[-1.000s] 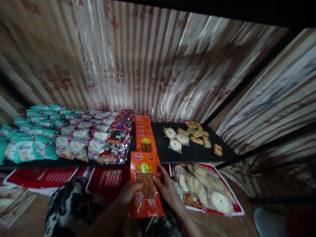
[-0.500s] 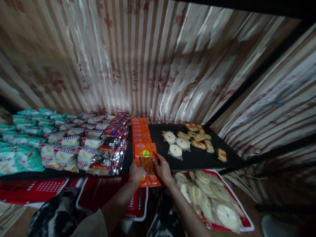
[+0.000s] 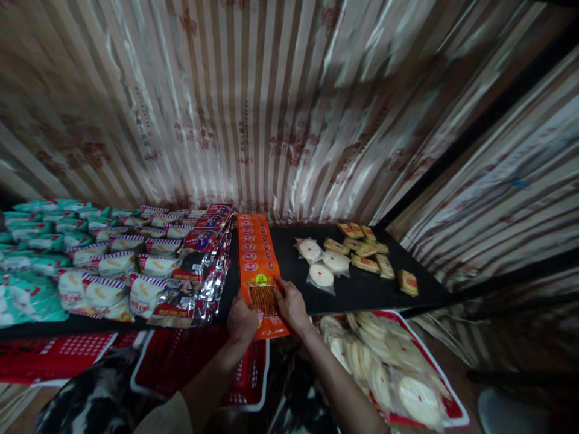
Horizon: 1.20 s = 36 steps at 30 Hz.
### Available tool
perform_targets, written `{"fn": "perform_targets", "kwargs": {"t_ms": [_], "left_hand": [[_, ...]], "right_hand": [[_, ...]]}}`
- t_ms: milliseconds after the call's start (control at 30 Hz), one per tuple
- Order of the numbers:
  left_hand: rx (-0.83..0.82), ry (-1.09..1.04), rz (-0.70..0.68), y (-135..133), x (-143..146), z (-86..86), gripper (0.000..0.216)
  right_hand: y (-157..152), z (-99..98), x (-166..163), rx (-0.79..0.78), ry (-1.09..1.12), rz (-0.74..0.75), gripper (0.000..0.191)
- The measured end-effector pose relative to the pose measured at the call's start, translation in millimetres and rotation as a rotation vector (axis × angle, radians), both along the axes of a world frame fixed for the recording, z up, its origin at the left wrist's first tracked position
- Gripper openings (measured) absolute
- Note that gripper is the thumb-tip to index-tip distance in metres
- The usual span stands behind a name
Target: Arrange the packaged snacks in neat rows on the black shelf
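Both my hands grip an orange snack packet point(image 3: 263, 296) at the shelf's front edge. My left hand point(image 3: 243, 318) closes on its left side, and my right hand point(image 3: 290, 302) holds the right side. Through a clear window in the packet, brown strips show. Behind it, a row of overlapping orange packets point(image 3: 254, 238) runs back toward the curtain, and the held one lies at the row's front end. To the left of my hands stand silver and dark-red packets point(image 3: 199, 271) in an overlapping row.
White bread bags point(image 3: 108, 295) and teal bags point(image 3: 34, 295) fill the shelf's left. Round white wrapped cakes point(image 3: 321, 275) and small yellow packets point(image 3: 365, 263) lie on the black shelf point(image 3: 289, 241) at right. Below are red baskets point(image 3: 194, 355), one holding round cakes point(image 3: 420, 398). A striped curtain point(image 3: 253, 120) hangs behind.
The held orange packet has moved slightly back and now lines up with the row behind it. My hands stay on its sides. The view has shifted a little.
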<state>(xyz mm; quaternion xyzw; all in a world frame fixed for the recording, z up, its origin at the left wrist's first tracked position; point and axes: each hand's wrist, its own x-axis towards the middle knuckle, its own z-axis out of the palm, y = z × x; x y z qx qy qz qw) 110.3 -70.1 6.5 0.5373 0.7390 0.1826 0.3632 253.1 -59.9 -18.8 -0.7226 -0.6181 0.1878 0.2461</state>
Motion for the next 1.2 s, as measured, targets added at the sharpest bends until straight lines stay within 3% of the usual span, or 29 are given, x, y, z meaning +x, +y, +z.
{"fn": "perform_targets", "kwargs": {"t_ms": [633, 800, 933, 1033, 1200], "left_hand": [[-0.021, 0.129, -0.015, -6.5, -0.4, -2.9, 0.053], [0.287, 0.292, -0.072, -15.5, 3.8, -0.8, 0.049], [0.524, 0.231, -0.230, -10.9, 21.4, -1.7, 0.041], [0.536, 0.177, -0.308, 1.7, 39.1, -7.8, 0.040], [0.468, 0.210, -0.286, 19.4, 55.0, -21.1, 0.040]], "right_hand": [[-0.3, 9.1, -5.9, -0.089, -0.149, -0.041, 0.036], [-1.8, 5.9, -7.0, -0.037, -0.158, -0.053, 0.036], [-0.5, -0.3, -5.2, 0.031, -0.125, -0.048, 0.035], [0.4, -2.9, -3.3, 0.054, -0.107, -0.050, 0.034], [-0.6, -5.6, 1.1, 0.062, -0.092, 0.013, 0.035]]}}
